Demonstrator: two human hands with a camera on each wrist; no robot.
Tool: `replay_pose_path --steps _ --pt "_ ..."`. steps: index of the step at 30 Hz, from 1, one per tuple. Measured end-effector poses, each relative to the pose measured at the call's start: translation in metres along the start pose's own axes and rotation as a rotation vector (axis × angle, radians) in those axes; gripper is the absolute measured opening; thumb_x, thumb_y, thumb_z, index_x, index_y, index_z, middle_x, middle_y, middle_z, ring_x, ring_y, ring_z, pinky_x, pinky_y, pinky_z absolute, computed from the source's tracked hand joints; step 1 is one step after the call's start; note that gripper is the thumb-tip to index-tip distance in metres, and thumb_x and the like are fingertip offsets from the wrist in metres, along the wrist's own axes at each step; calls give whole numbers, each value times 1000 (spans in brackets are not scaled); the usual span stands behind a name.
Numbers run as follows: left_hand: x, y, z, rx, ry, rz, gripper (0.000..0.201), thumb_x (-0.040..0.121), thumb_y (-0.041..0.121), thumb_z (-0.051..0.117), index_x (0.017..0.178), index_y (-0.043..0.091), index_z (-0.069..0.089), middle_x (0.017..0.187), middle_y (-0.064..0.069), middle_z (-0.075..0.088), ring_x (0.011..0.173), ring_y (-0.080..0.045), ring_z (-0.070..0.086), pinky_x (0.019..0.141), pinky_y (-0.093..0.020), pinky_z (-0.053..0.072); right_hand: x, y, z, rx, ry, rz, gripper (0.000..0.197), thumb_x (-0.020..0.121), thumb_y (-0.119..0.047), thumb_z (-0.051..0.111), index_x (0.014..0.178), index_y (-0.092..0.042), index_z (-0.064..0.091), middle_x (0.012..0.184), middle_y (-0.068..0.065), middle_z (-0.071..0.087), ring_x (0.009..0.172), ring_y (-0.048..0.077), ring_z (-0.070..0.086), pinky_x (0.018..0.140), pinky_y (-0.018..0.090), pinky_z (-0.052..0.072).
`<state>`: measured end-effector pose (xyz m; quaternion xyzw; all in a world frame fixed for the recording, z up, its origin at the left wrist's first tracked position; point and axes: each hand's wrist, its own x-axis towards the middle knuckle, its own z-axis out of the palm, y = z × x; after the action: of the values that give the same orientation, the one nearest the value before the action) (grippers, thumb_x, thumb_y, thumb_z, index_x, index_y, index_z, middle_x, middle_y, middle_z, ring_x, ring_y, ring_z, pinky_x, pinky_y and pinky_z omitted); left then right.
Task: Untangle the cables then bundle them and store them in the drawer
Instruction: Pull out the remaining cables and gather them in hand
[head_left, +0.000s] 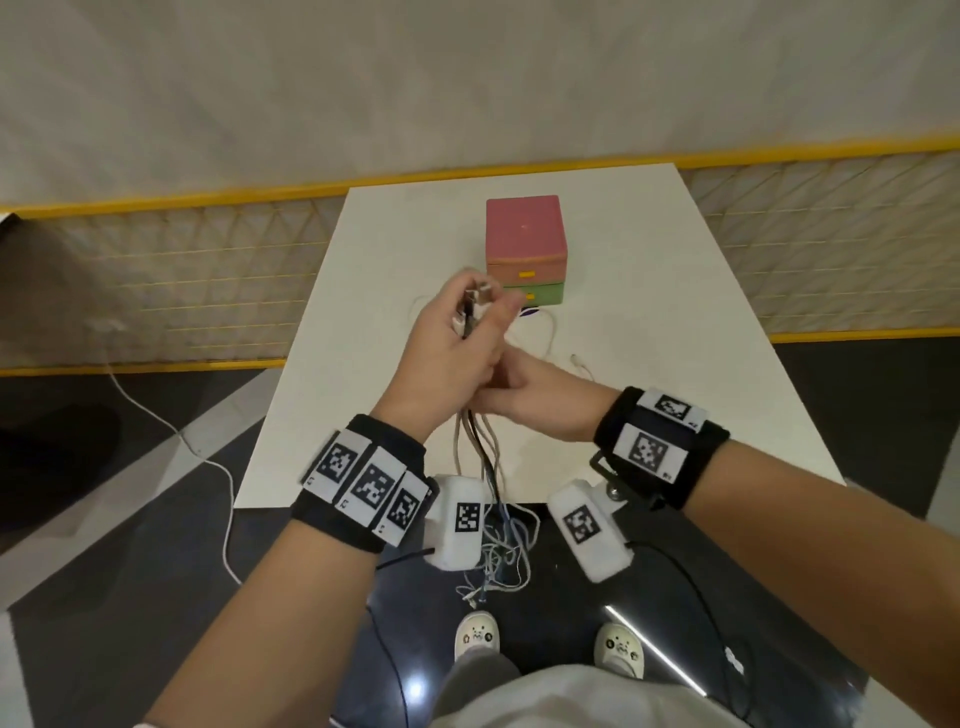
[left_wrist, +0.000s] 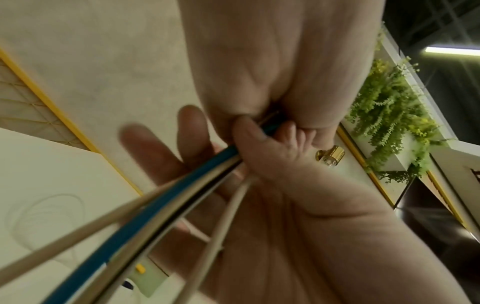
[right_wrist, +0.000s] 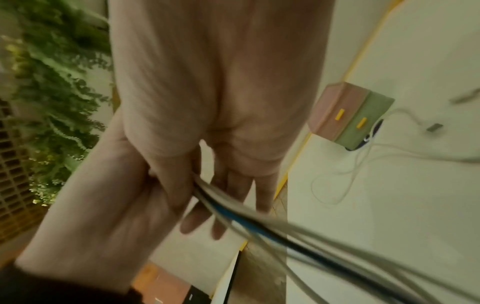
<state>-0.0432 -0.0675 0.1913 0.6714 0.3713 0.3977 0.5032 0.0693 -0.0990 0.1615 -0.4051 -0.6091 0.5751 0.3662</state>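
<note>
Head view: the left hand (head_left: 452, 358) is clenched around a bunch of white, blue and black cables (head_left: 480, 447), plug ends poking out at its top, above the white square table (head_left: 649, 364). The strands hang past the table's six o'clock edge. The right hand (head_left: 535, 402) meets them just beneath, its grip hidden. The pink-and-green drawer box (head_left: 524, 249) sits at twelve o'clock, both drawers closed.

Left wrist view: the right thumb (left_wrist: 249, 139) presses the cables against outstretched fingers (left_wrist: 155, 148).

Right wrist view: blurred cables (right_wrist: 259, 226) run from the left hand (right_wrist: 221, 102) toward five o'clock.
</note>
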Motion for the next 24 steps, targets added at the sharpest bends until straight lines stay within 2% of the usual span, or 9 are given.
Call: replay_pose_path --steps 3,7,9,12,15,16,19,21,24 --pt "8 0 -6 -91 106 15 16 100 19 54 91 8 47 49 3 34 43 -13 26 41 -23 22 9 11 11 -130 46 -44 6 101 -12 36 103 -16 41 81 -1 54 68 -4 55 73 14 46" --pt "15 5 -13 -194 229 31 20 101 21 53 84 15 46 49 5 33 43 -11 26 41 -21 22 19 43 16 -319 36 -126 7 102 -16 29 105 -14 35 81 1 45 68 12 45 70 20 43" --pt "22 11 -23 -282 283 36 23 101 24 52 81 18 44 51 5 31 43 -11 24 40 -21 20 17 75 15 -325 6 -26 9 101 -15 29 97 -13 37 82 0 42 68 14 39 74 29 42" --pt "26 16 -39 -340 337 56 26 102 28 49 79 19 41 53 5 29 45 -11 22 41 -21 19 5 119 7 -324 4 214 25 101 -17 28 86 -36 36 78 -14 40 66 6 40 75 25 41" --pt "27 14 -44 -358 332 58 28 102 29 49 78 20 41 53 5 29 45 -10 22 41 -21 20 -9 144 -9 -608 -106 266 14 96 -15 43 106 -25 42 95 0 49 84 17 52 85 39 48" --pt "28 13 -45 -351 322 54 27 102 29 49 78 20 41 53 5 29 44 -10 22 41 -21 20 -12 148 -16 -699 -173 289 31 92 -14 50 121 -21 41 108 5 47 96 23 52 93 41 46" --pt "31 10 -46 -279 271 53 17 102 27 50 86 21 49 54 3 29 45 -12 22 41 -21 20 -15 154 -44 -770 -324 342 72 82 -5 60 144 -15 28 130 9 28 117 21 37 101 24 33" --pt "33 5 -44 -236 236 46 8 101 25 51 95 25 54 58 -1 28 46 -13 22 42 -21 19 -12 150 -67 -705 -207 375 67 78 -3 63 138 -20 38 125 6 27 113 19 37 96 22 35" --pt "36 -7 -35 -202 205 21 7 102 23 50 99 26 55 63 -6 31 46 -14 22 43 -21 18 -6 150 -97 -591 96 442 41 83 -17 66 120 -29 53 113 4 31 105 21 42 103 35 39"
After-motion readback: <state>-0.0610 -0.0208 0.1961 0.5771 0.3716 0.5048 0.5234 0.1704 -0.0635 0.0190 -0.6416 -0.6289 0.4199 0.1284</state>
